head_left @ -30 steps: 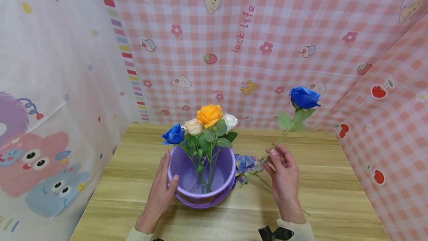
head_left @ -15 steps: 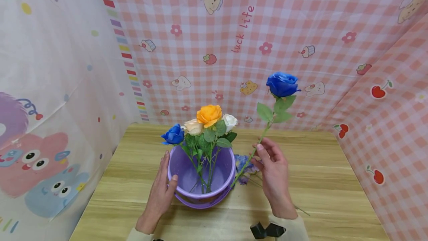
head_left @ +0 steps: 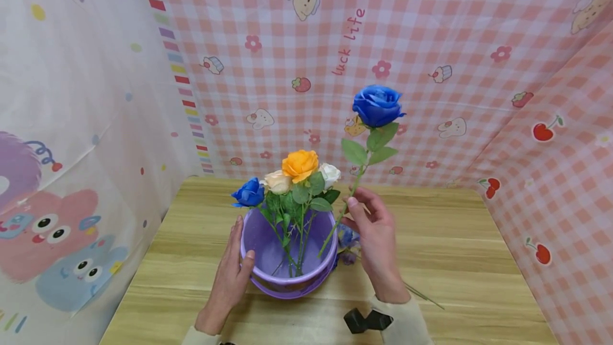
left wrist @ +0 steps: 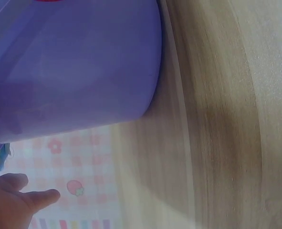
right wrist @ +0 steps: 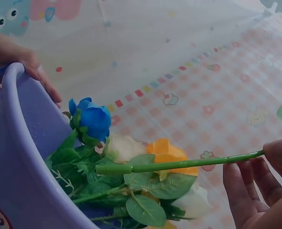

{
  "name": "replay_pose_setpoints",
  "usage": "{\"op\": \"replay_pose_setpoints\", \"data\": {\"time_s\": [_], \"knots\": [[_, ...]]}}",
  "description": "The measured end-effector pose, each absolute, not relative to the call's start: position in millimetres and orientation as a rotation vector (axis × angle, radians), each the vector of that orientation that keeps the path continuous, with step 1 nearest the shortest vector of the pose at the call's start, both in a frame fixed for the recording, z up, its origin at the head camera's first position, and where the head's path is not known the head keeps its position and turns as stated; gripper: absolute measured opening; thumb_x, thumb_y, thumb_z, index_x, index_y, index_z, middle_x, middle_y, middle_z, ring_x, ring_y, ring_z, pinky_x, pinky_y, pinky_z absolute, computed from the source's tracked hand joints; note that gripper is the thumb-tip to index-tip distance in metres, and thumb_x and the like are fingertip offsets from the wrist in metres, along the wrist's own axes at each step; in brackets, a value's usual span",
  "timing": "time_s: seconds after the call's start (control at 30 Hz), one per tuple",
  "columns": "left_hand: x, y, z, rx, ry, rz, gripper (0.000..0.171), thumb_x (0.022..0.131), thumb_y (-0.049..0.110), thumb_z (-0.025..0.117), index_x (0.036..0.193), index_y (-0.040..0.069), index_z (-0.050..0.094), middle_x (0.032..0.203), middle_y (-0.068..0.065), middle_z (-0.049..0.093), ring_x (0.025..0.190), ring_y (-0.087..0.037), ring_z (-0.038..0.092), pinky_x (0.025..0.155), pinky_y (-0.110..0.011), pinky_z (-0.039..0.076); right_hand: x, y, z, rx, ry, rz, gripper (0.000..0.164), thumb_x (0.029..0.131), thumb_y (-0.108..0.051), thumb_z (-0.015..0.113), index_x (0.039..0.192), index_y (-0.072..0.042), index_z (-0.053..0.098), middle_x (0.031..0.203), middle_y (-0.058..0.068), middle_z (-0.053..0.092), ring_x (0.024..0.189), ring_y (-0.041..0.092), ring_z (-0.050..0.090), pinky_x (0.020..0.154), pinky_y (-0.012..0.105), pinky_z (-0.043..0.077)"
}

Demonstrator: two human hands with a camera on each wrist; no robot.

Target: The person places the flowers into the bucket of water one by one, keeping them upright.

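Note:
My right hand (head_left: pixel 378 244) pinches the green stem of a blue artificial rose (head_left: pixel 378 106), its bloom high and leaning right. The stem's lower end overlaps the right inner side of the purple bucket (head_left: pixel 292 281). In the right wrist view, that cut stem (right wrist: pixel 114 169) crosses in front of the other flowers. Flat against the bucket's left side rests my left hand (head_left: pixel 229 278), fingers straight and thumb at the rim. Inside the bucket stand another blue rose (head_left: pixel 249 192), a cream rose (head_left: pixel 276 181), an orange rose (head_left: pixel 300 165) and a white rose (head_left: pixel 329 174).
Blue-purple flowers (head_left: pixel 348 238) lie on the wooden table (head_left: pixel 460 260), right beside the bucket, with thin stems (head_left: pixel 423 296) reaching under my right forearm. A pink checked cloth (head_left: pixel 421 31) hangs behind, and a white patterned cloth (head_left: pixel 96 95) at the left.
My right hand has moved left with the blue rose, raising its bloom and bringing the stem's lower end from over the table to over the bucket. My left hand has stayed put.

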State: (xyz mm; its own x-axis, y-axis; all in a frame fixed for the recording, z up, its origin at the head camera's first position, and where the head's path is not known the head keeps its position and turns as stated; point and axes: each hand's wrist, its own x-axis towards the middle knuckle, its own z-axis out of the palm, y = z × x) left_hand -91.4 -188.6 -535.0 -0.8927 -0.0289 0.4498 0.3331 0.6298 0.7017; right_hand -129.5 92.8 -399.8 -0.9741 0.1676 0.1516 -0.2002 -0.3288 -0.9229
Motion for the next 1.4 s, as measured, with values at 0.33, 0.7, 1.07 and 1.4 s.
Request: {"op": "replay_pose_setpoints", "data": {"time_s": [0.33,0.7,1.07,1.4], "knots": [[-93,-189,-537,-0.265,-2.409,-1.190,0.072,0.102,0.017,0.051,0.167,0.011,0.019,0.170,-0.013,0.024,0.152,-0.042,0.026,0.124,-0.020,0.011,-133,76,-401,0.155,-1.783,2.314,0.026,0.097,0.003,0.066,0.122,0.011,0.064,0.105,0.010,0.069,0.087,0.020,0.070,0.076,0.032,0.064],[-94,-189,-537,-0.266,-2.405,-1.202,0.073,0.101,0.015,0.052,0.167,0.011,0.019,0.170,-0.014,0.024,0.154,-0.038,0.025,0.122,-0.016,0.011,-133,58,-413,0.302,-1.947,2.172,0.025,0.095,0.004,0.068,0.119,0.010,0.068,0.110,0.023,0.068,0.088,0.019,0.068,0.076,0.037,0.064],[-93,-189,-536,-0.246,-2.414,-1.219,0.072,0.102,0.016,0.052,0.167,0.012,0.020,0.171,-0.011,0.024,0.153,-0.042,0.026,0.122,-0.017,0.011,-134,41,-425,0.473,-2.130,1.970,0.023,0.097,-0.004,0.070,0.119,0.004,0.071,0.107,0.018,0.072,0.082,0.023,0.068,0.071,0.027,0.060],[-92,-189,-536,-0.237,-2.416,-1.245,0.073,0.102,0.015,0.052,0.167,0.012,0.020,0.171,-0.008,0.023,0.153,-0.041,0.026,0.122,-0.016,0.011,-137,33,-442,0.543,-2.372,1.669,0.020,0.098,-0.011,0.072,0.117,-0.007,0.076,0.101,0.002,0.075,0.084,0.015,0.066,0.072,0.027,0.055]]}}
